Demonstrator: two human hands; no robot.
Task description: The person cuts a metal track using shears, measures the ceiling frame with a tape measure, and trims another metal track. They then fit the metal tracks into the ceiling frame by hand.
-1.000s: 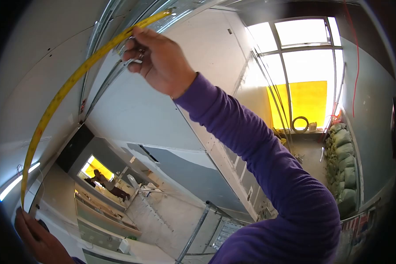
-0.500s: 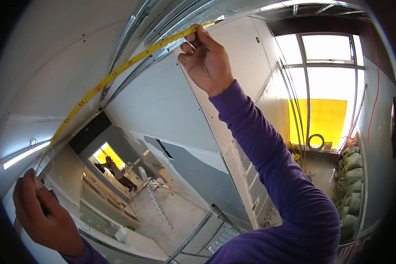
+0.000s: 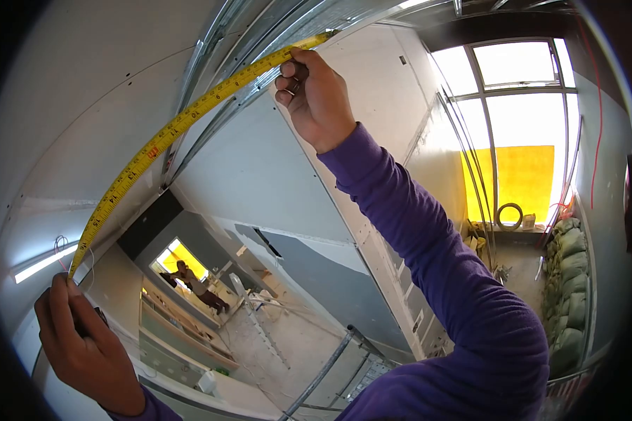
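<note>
A yellow measuring tape [image 3: 182, 121] arcs from the lower left up to the metal ceiling channels [image 3: 298, 31], its marked face toward me. At the lower left, my left hand [image 3: 88, 344] pinches the tape between thumb and fingers; a dark object, partly hidden, shows behind the fingers. High up near the tape's far end, my right hand [image 3: 318, 98] grips its edge between thumb and forefinger, the other fingers curled. The end of the tape lies close to the channel edge; whether it touches cannot be made out.
Below stand a wall panel [image 3: 260, 182], scaffold tubes [image 3: 321, 372] and a stepladder [image 3: 260, 330]. Another person [image 3: 198, 286] stands in the far room by a window. Green sacks [image 3: 567, 295] line the right wall near a large window [image 3: 519, 119]. A lit tube lamp [image 3: 45, 263] is at left.
The tape has turned its face more toward me and looks wider. My right hand has shifted slightly left, and my left hand slightly right, in the view.
</note>
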